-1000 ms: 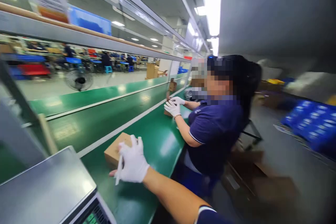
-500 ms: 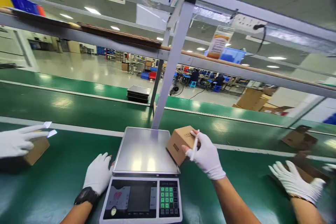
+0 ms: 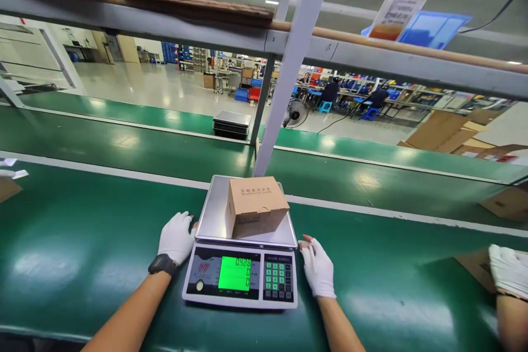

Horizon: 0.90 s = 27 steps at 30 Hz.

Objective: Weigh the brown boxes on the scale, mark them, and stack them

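Note:
A small brown cardboard box (image 3: 258, 203) rests on the metal pan of a digital weighing scale (image 3: 208, 214). The scale's display (image 3: 235, 274) is lit green, with a number in its top row. My left hand (image 3: 177, 239), in a white glove with bare fingertips, lies at the left edge of the pan, fingers apart and holding nothing. Just off the scale's right side is my right hand (image 3: 318, 267), gloved likewise; its fingers are loosely bent and nothing shows in them.
A metal post (image 3: 284, 77) rises behind the scale, and a shelf rail (image 3: 371, 50) crosses above. Another scale (image 3: 231, 123) stands on the far green surface. At the right, another person's gloved hand (image 3: 509, 269) is at a cardboard box (image 3: 478, 267); part of another box (image 3: 8, 188) shows at left.
The box has gone from my right hand onto the pan, and that hand has let go and drawn back to the scale's right side. The dark display has lit up green. The view has shifted.

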Each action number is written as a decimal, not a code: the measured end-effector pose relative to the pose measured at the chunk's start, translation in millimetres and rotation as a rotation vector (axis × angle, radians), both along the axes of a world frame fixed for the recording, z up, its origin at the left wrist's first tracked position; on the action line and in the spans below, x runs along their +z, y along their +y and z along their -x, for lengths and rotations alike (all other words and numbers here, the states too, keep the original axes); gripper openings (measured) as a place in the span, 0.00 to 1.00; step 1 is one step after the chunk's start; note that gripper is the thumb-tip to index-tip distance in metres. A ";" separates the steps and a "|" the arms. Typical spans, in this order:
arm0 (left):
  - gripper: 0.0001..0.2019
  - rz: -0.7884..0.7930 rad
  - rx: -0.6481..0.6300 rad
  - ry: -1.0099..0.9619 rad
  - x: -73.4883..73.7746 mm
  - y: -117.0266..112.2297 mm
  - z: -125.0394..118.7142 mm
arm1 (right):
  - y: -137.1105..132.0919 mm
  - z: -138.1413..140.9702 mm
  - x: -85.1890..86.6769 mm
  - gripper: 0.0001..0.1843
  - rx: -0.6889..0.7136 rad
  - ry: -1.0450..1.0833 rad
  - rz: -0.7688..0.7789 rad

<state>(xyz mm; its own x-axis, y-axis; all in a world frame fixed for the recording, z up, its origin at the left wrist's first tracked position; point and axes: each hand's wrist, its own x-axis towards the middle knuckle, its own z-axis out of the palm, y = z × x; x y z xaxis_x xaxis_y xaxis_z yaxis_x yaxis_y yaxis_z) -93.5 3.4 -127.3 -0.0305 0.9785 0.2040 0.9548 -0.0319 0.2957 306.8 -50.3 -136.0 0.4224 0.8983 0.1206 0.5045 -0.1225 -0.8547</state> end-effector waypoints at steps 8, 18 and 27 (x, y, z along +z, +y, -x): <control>0.22 -0.013 0.117 -0.319 -7.9 -20.3 -5.1 | -22.7 12.7 -0.1 0.32 -0.022 -0.058 0.090; 0.25 -0.052 0.292 -0.675 23.7 -65.5 -9.6 | 20.6 1.0 70.5 0.29 0.123 0.176 -0.092; 0.21 -0.702 -0.280 -0.381 114.6 -62.7 -81.7 | 48.8 78.9 200.8 0.24 0.463 0.041 -0.379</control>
